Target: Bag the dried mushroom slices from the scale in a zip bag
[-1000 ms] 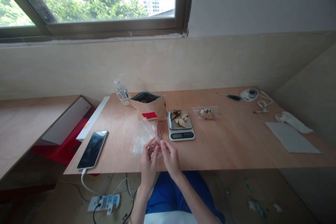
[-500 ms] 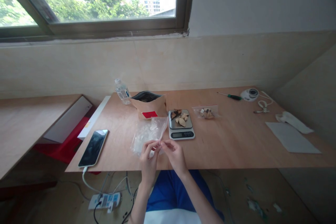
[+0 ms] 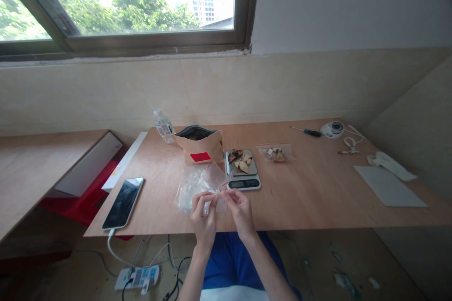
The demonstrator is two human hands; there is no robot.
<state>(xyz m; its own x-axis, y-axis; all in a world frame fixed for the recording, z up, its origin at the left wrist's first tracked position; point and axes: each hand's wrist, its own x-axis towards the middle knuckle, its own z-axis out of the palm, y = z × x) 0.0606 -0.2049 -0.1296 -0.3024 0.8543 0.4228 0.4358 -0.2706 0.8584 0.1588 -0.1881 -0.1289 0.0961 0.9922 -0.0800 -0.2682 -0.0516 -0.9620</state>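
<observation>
I see the zip bag, upright a moment ago, now tilted low in the frame's centre; left hand and right hand both pinch its mouth.

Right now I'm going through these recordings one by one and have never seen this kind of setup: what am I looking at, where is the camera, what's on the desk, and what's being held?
There is no machine here. A person wears a camera on the head, so the single view looks forward and down over their own two bare hands. The left hand and right hand together pinch a clear zip bag at the near edge of a wooden table. Behind it a small kitchen scale carries pale dried pieces, beside an open brown paper pouch and a water bottle. A second small bag with pieces, a phone, a screwdriver and a grey sheet also lie there.
</observation>
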